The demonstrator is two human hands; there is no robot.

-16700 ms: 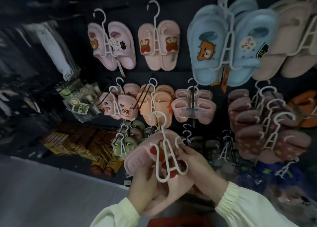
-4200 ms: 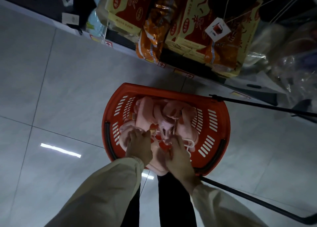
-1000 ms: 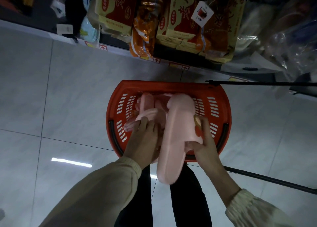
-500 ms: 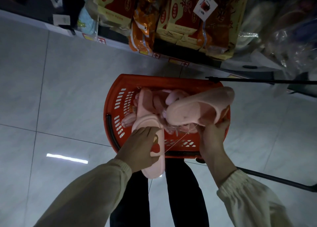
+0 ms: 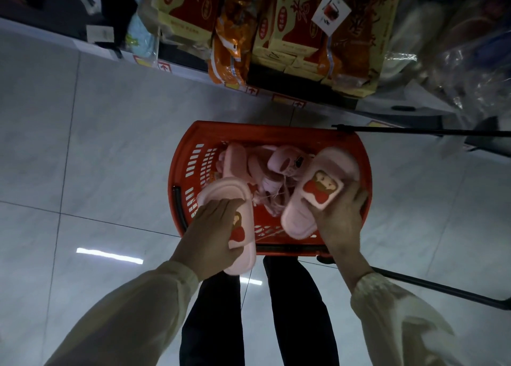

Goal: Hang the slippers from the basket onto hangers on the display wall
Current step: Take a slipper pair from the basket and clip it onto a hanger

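left hand curled over left slipper, above basket near-left corner | right hand gripping right slipper, near-right corner | long axes point away from me, right one canted | I'd bring them together next

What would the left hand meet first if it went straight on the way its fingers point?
Probably the pile of pink slippers in the red basket: the left hand, gripping a slipper, points that way. Depth is unclear, so it might pass above them.
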